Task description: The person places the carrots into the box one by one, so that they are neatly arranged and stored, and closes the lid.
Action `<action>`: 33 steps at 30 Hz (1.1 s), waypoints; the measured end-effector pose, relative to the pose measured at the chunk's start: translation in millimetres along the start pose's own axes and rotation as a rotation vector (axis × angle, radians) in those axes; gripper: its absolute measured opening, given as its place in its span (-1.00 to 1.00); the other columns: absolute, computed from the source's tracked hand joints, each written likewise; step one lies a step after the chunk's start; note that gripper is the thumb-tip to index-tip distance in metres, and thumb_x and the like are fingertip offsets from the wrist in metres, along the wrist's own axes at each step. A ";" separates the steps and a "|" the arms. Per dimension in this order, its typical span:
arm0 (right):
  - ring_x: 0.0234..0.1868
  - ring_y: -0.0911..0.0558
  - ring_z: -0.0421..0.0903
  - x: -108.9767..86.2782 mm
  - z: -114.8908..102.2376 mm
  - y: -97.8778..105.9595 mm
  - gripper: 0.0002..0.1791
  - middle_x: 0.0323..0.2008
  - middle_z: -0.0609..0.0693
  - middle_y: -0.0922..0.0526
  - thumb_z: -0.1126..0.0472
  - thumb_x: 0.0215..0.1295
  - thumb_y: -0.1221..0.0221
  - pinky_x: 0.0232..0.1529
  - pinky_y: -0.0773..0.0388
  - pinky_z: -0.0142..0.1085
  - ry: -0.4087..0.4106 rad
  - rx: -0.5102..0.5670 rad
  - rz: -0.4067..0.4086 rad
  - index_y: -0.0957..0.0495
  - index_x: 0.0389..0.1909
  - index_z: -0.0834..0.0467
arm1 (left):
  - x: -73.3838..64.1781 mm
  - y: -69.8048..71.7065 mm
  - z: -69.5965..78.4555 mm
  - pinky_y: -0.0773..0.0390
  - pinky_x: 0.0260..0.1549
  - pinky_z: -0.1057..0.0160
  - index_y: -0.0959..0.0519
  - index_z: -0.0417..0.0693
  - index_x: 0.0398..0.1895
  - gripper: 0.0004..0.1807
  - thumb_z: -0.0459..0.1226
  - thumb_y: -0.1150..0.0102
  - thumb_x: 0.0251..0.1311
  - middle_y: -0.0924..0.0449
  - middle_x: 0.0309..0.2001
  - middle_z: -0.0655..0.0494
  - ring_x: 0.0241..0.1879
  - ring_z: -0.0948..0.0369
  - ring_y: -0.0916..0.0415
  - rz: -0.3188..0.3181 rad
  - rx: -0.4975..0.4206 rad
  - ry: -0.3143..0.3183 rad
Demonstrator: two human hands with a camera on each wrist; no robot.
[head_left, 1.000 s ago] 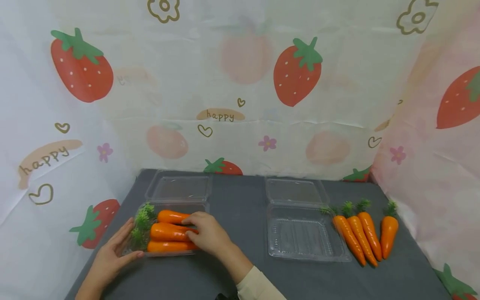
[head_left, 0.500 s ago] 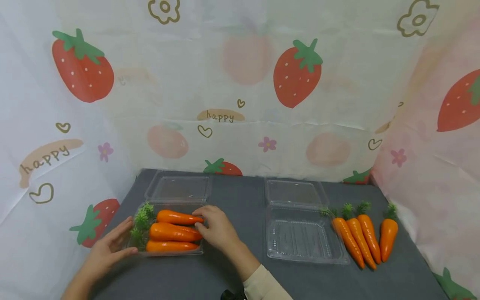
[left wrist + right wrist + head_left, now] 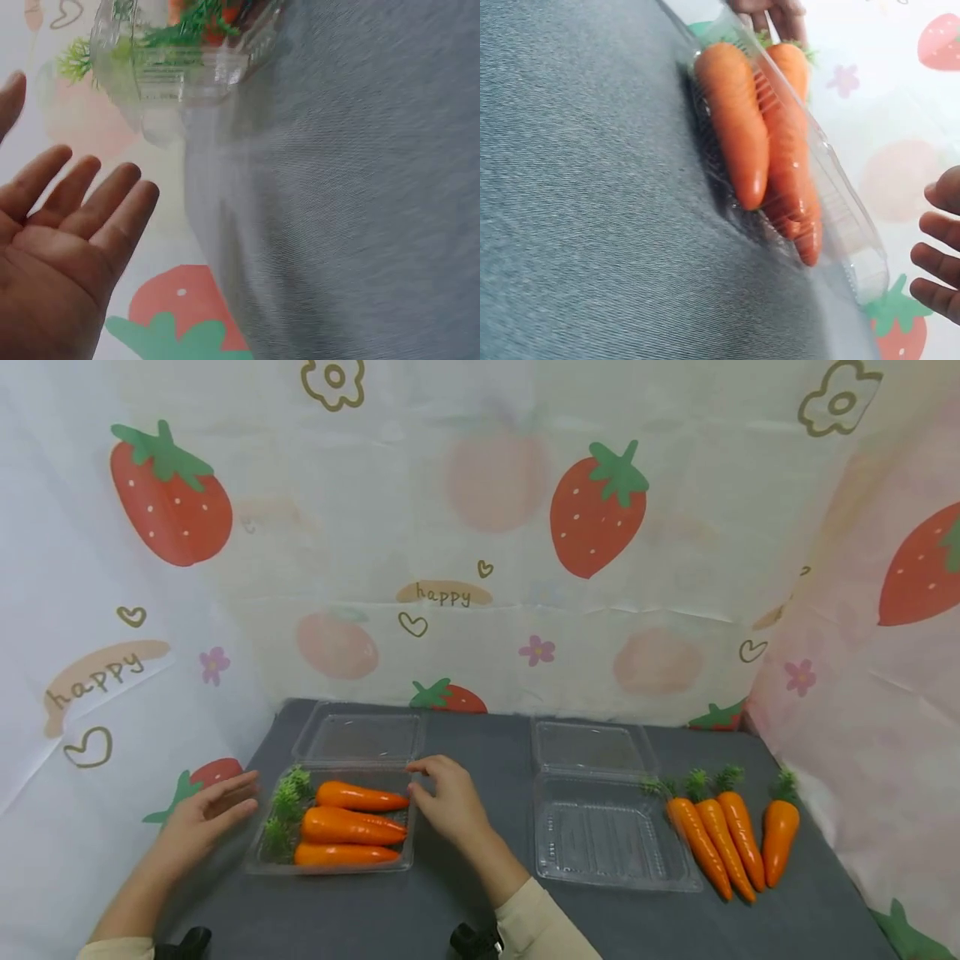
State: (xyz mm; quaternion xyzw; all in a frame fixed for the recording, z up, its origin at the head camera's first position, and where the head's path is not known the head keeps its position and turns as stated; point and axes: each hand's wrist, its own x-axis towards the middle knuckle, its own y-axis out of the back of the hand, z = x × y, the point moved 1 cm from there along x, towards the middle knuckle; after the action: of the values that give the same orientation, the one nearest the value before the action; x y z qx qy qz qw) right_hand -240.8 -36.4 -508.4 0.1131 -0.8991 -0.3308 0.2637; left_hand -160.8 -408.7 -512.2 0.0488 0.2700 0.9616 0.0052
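Three orange carrots [image 3: 354, 826] with green tops [image 3: 283, 806] lie side by side in a clear plastic clamshell box [image 3: 330, 869], its lid [image 3: 363, 737] folded back behind it. The tops point left and the tips right. My left hand [image 3: 202, 818] hovers just left of this box with straight fingers and an empty palm, as the left wrist view also shows. By the box's right edge, my right hand [image 3: 453, 802] has its fingers loosely extended and holds nothing. In the right wrist view the carrots [image 3: 735, 124] show through the box wall.
A second clear box [image 3: 600, 839] without carrots stands open on the right, lid [image 3: 592, 746] back. Several carrots [image 3: 738, 839] lie beside it, one leafy top overlapping its rim. Printed strawberry cloth [image 3: 480, 527] walls the grey table [image 3: 480, 743] at back and sides.
My right hand has let go of the carrots and moved right to the box's edge. My left hand has drawn away from the box's left side. The carrots now lie untouched.
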 end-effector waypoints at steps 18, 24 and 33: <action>0.00 -0.67 -0.07 22.8 19.2 0.2 -0.72 0.01 -0.06 -0.73 0.17 0.41 -0.29 -0.14 -0.69 -0.26 -0.273 0.188 0.051 -0.71 0.10 0.04 | 60.3 4.8 -6.2 -0.61 0.19 -0.14 -0.25 -0.22 0.55 -0.18 0.17 -0.04 0.48 -0.37 0.44 -0.27 0.31 -0.20 -0.46 -0.135 0.089 0.147; 0.00 -0.70 -0.01 28.1 27.0 -6.1 -0.68 0.01 0.03 -0.75 0.19 0.39 -0.31 -0.12 -0.72 -0.24 -0.370 0.294 0.060 -0.68 0.12 0.16 | 77.3 2.7 -11.6 -0.62 0.19 -0.10 -0.24 -0.33 0.52 -0.23 0.07 -0.05 0.52 -0.36 0.41 -0.38 0.29 -0.20 -0.47 -0.183 0.035 0.184; 0.07 -0.68 0.08 33.7 35.4 -22.9 -0.52 0.05 0.11 -0.72 0.19 0.38 -0.33 -0.03 -0.72 -0.17 -0.465 0.377 0.029 -0.57 0.26 0.26 | 86.9 -5.5 -18.8 -0.67 0.13 -0.04 -0.17 -0.45 0.51 -0.28 -0.08 -0.04 0.56 -0.32 0.42 -0.41 0.33 -0.24 -0.42 -0.228 -0.061 0.159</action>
State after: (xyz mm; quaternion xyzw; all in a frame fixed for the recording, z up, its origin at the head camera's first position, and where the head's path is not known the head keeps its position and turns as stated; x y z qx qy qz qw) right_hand -287.7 -47.4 -532.6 0.0686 -0.9824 -0.1712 0.0294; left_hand -249.2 -410.5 -523.2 -0.0587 0.2443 0.9633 0.0947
